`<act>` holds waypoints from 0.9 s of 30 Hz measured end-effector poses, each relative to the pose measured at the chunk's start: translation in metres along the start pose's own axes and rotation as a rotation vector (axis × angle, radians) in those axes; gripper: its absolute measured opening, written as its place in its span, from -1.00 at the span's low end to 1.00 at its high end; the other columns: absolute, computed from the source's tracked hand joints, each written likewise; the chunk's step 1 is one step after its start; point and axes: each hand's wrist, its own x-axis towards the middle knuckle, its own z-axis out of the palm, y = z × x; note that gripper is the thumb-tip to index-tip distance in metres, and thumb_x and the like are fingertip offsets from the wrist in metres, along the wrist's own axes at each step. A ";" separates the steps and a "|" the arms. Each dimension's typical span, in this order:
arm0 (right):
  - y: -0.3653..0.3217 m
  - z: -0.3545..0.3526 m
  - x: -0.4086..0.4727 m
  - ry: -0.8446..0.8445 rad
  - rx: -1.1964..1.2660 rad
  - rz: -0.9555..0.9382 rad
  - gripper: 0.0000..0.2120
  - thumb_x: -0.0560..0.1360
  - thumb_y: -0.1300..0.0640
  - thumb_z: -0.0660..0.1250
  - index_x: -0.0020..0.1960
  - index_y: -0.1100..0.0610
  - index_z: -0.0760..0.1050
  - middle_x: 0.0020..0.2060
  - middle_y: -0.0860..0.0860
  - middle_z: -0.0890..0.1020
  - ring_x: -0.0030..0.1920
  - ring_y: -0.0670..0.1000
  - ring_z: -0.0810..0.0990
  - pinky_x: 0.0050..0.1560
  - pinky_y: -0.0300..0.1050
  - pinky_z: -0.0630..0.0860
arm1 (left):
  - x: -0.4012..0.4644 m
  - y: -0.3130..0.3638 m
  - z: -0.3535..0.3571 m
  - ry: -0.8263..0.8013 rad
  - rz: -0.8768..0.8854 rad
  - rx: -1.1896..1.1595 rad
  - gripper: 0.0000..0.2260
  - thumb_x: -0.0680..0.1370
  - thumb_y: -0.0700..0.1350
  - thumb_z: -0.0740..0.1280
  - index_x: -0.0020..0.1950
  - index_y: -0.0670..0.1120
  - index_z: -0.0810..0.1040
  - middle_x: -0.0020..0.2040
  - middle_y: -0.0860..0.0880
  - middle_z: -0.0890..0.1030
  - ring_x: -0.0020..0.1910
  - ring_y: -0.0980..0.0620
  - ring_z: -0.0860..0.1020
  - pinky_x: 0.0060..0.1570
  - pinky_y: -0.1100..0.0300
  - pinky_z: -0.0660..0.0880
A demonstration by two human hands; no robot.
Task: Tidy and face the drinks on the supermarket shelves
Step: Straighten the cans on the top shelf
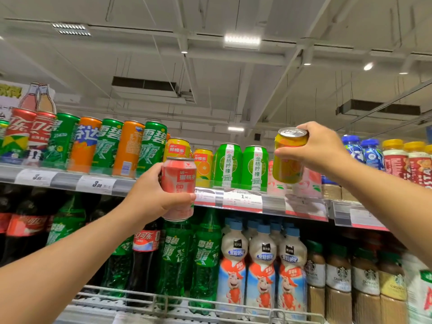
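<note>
Single head-worn wide-angle view, tilted upward at top shelf [245, 202] front edge and ceiling [210, 73]. Close to shelving, within arm's reach; both forearms enter from bottom corners.

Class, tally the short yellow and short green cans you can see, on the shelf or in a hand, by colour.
Yellow cans: 3, two on the shelf, one in the right hand
Green cans: 2
Total: 5
</note>
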 end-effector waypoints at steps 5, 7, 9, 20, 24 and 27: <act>-0.050 -0.018 -0.001 -0.060 0.124 -0.091 -0.57 0.25 -0.12 0.58 -0.02 -0.06 0.46 -0.15 -0.11 0.56 -0.11 -0.04 0.55 -0.08 -0.06 0.53 | -0.001 -0.002 -0.031 0.024 0.002 0.011 -0.43 0.16 0.03 0.65 0.08 0.20 0.49 -0.08 0.16 0.67 -0.11 0.18 0.65 -0.16 0.19 0.57; -0.071 -0.011 -0.004 -0.091 0.203 -0.084 -0.57 0.25 -0.08 0.59 0.01 -0.03 0.48 -0.16 -0.10 0.58 -0.15 -0.09 0.56 -0.15 -0.12 0.55 | -0.001 -0.003 -0.046 0.021 0.012 0.020 -0.40 0.12 0.07 0.64 0.07 0.23 0.48 -0.05 0.16 0.66 -0.10 0.19 0.64 -0.17 0.20 0.56; -0.091 0.003 -0.008 -0.123 0.251 -0.084 -0.58 0.27 -0.04 0.59 0.04 0.01 0.51 -0.20 -0.07 0.60 -0.26 -0.14 0.54 -0.33 -0.27 0.48 | -0.001 -0.006 -0.062 0.008 0.022 0.012 -0.36 0.06 0.14 0.62 0.09 0.23 0.47 -0.05 0.16 0.66 -0.11 0.22 0.64 -0.17 0.21 0.55; -0.158 0.087 -0.004 -0.262 0.179 -0.028 -0.53 0.36 -0.07 0.54 0.14 0.13 0.50 -0.06 0.13 0.61 -0.19 0.03 0.54 -0.39 -0.16 0.41 | -0.001 -0.046 -0.114 -0.132 0.050 -0.060 -0.42 0.17 0.01 0.66 0.11 0.20 0.50 -0.04 0.18 0.67 -0.10 0.15 0.67 -0.14 0.17 0.58; -0.163 0.095 0.010 -0.326 0.031 0.038 -0.47 0.39 -0.08 0.51 0.21 0.15 0.43 0.02 0.12 0.58 -0.10 0.06 0.56 -0.34 -0.14 0.43 | 0.000 -0.056 -0.115 -0.141 0.086 -0.124 -0.45 0.16 0.03 0.65 0.06 0.27 0.51 -0.02 0.12 0.68 -0.10 0.10 0.67 -0.17 0.18 0.59; -0.161 0.099 0.015 -0.380 -0.061 0.067 -0.47 0.41 -0.10 0.50 0.21 0.19 0.45 0.01 0.13 0.59 -0.16 0.09 0.57 -0.34 -0.12 0.48 | 0.006 -0.058 -0.111 -0.159 0.085 -0.120 -0.43 0.19 -0.01 0.66 0.09 0.26 0.50 -0.03 0.14 0.68 -0.09 0.11 0.67 -0.15 0.15 0.61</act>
